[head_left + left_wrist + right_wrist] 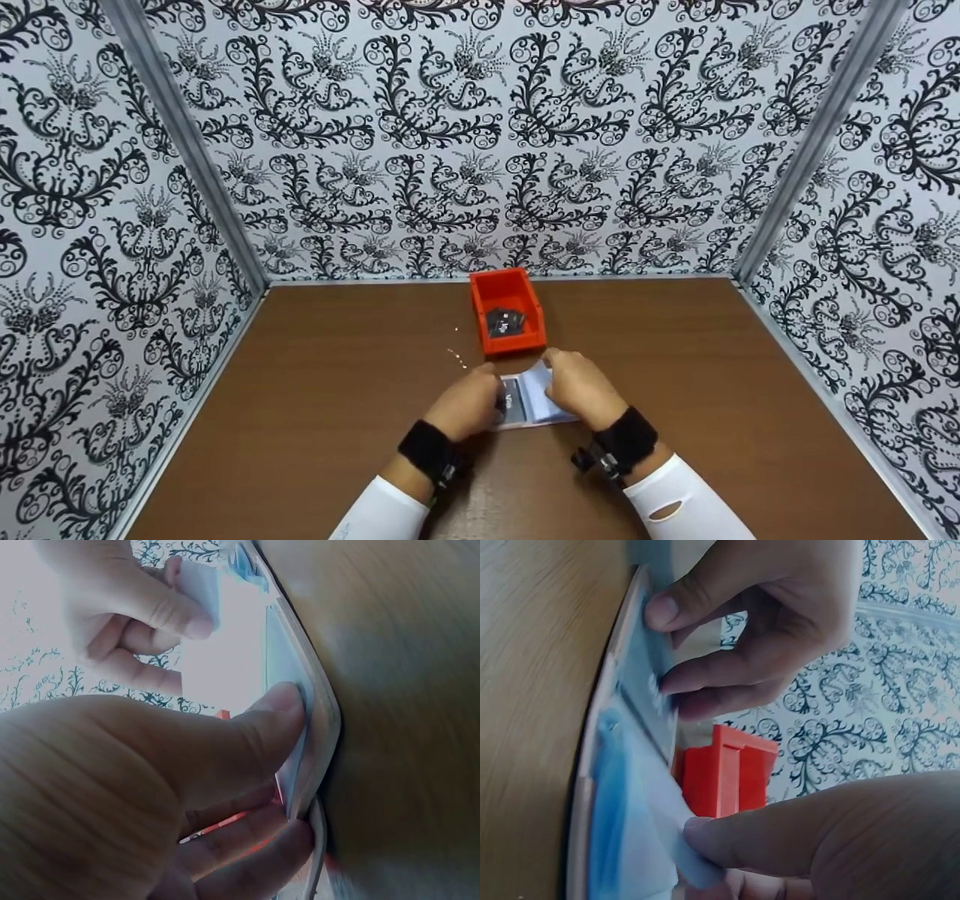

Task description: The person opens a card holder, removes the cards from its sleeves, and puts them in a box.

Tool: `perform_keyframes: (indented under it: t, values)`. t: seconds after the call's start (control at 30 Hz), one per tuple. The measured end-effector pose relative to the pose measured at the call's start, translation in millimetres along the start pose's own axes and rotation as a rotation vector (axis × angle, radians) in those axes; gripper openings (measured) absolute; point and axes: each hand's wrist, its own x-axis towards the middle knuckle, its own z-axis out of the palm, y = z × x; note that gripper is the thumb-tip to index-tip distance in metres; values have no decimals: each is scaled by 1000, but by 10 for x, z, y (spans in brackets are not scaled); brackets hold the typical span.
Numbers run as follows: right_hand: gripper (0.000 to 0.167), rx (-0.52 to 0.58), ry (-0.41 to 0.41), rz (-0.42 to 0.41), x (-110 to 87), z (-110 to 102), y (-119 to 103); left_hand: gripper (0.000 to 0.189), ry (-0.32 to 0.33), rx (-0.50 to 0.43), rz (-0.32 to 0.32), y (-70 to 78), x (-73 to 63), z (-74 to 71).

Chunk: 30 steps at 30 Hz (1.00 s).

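Observation:
A card holder [517,426] with clear plastic sleeves lies spread on the table in front of the red bin. A dark card with pale lettering [511,401] shows in its left side. My left hand [466,405] grips the holder's left edge, thumb on the inner face and fingers behind the cover in the left wrist view. My right hand [585,386] pinches a translucent sleeve page [649,802] between thumb and fingers, lifting it at an angle from the holder. More bluish sleeves [611,795] bunch along the fold in the right wrist view.
A red open-front bin [516,348] holding several dark cards [506,322] stands just beyond the hands. Small pale specks [456,357] mark the brown table [337,405] left of the bin. Patterned walls [465,150] enclose the table at back and sides.

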Motion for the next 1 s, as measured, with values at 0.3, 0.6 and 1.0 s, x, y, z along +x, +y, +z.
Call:
perform_keyframes:
  t: [0.3, 0.6, 1.0]
  values:
    - [59, 4, -35, 0, 17, 46, 137, 15, 31, 117, 21, 9, -8, 10]
    - [58, 18, 0, 3, 13, 69, 94, 13, 33, 104, 10, 4, -13, 7]
    - [22, 68, -10, -261, 43, 157, 15, 17, 60, 115, 23, -4, -2, 23]
